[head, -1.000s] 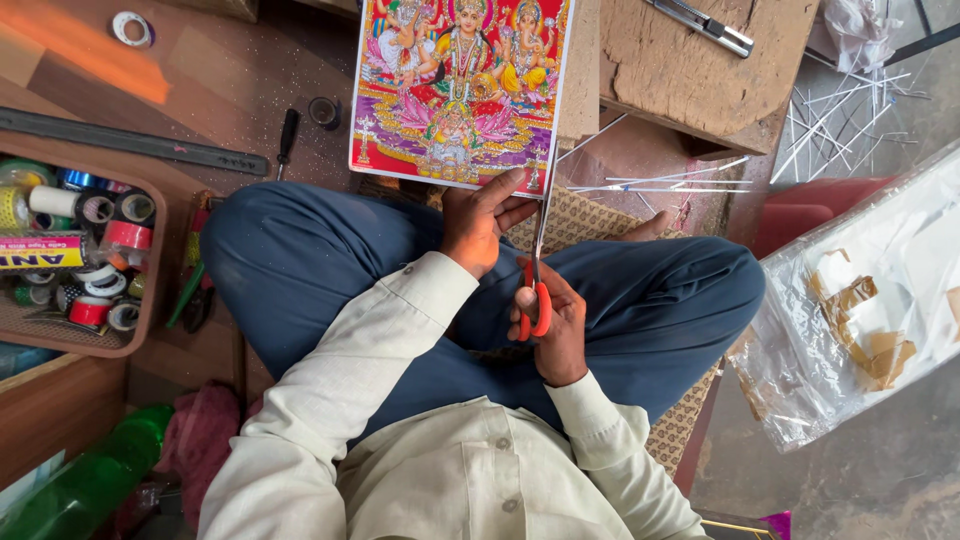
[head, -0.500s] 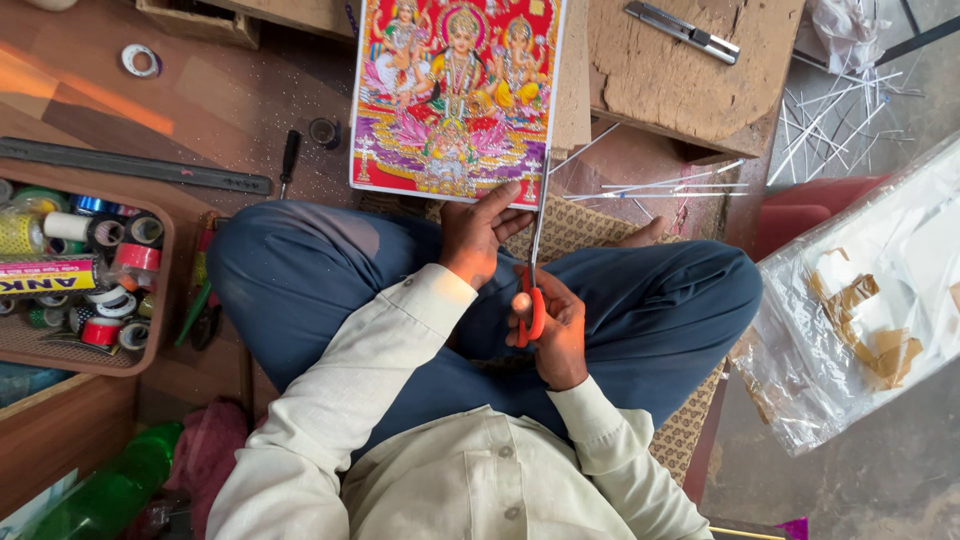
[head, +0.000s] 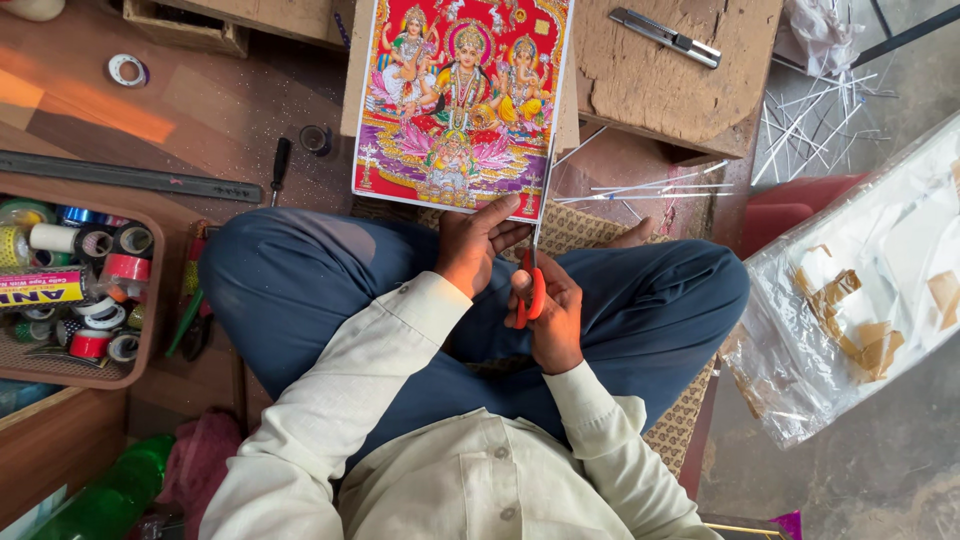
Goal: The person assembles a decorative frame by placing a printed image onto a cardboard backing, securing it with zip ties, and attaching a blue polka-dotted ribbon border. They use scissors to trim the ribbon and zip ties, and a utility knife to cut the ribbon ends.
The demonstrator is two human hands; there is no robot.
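Above the right hand (head: 552,318) (gripping scissors (head: 534,290)): the print (head: 462,100).

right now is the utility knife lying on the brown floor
No, the utility knife lies on the wooden block, beyond the picture.

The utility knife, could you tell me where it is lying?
In the head view, the utility knife lies top right on the wooden block, beside the picture print.

My left hand (head: 470,245) pinches the bottom edge of the colourful print (head: 462,100). My right hand (head: 548,315) grips the orange-handled scissors (head: 533,290), blades running up the print's right edge, probably slightly parted. A tray of tape rolls (head: 75,285) sits left.
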